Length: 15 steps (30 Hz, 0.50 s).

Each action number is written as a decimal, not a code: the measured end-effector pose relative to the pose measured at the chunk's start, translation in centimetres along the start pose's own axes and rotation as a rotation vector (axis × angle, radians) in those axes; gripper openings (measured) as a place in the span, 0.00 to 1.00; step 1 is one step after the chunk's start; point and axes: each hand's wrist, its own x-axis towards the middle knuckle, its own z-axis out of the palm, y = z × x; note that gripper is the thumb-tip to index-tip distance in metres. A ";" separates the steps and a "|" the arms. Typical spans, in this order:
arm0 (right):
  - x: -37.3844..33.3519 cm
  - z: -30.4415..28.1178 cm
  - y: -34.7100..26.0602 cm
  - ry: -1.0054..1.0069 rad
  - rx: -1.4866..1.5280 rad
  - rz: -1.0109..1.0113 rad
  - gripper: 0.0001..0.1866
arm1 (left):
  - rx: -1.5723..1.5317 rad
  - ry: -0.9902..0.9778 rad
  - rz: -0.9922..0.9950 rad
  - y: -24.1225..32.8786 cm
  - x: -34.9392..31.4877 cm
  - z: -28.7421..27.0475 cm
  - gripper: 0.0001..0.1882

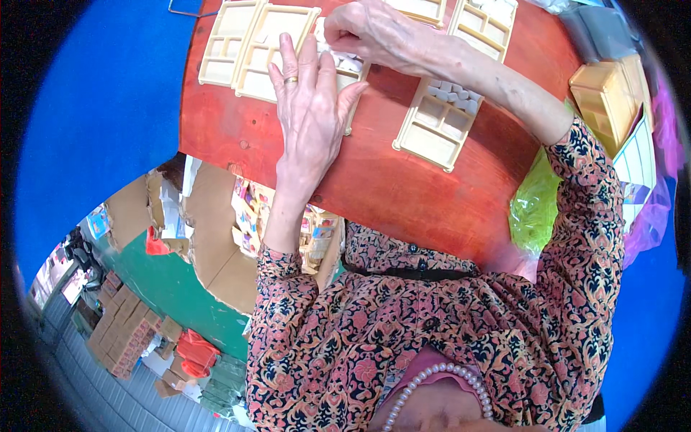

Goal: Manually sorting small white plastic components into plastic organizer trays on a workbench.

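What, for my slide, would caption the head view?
Left hand and right hand at a cream divided tray of white pieces on a red tabletop.

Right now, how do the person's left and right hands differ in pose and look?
The left hand is open, its fingers apart; the right hand has its fingers curled in, and whether they hold anything is hidden. The left hand points toward the top of the picture, while the right reaches across toward the left. A ring shows on the left hand; none shows on the right.

Both are bare, with matching patterned sleeves.
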 end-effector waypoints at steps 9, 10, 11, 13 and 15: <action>-0.2 -0.2 0.9 0.031 0.156 0.131 0.05 | -0.150 0.040 0.007 -0.1 -0.2 -0.1 0.31; -0.1 -0.1 0.9 0.040 0.178 0.145 0.04 | -0.127 0.024 0.044 -0.1 -0.2 0.0 0.34; -0.1 0.0 0.9 0.048 0.199 0.160 0.04 | -0.125 0.024 0.044 0.0 -0.4 0.2 0.34; -0.1 0.3 1.1 0.066 0.242 0.190 0.04 | -0.037 -0.067 -0.004 0.0 -1.0 0.7 0.37; -0.1 0.8 1.3 0.084 0.284 0.221 0.04 | -0.042 -0.082 -0.017 -0.5 -1.4 1.0 0.38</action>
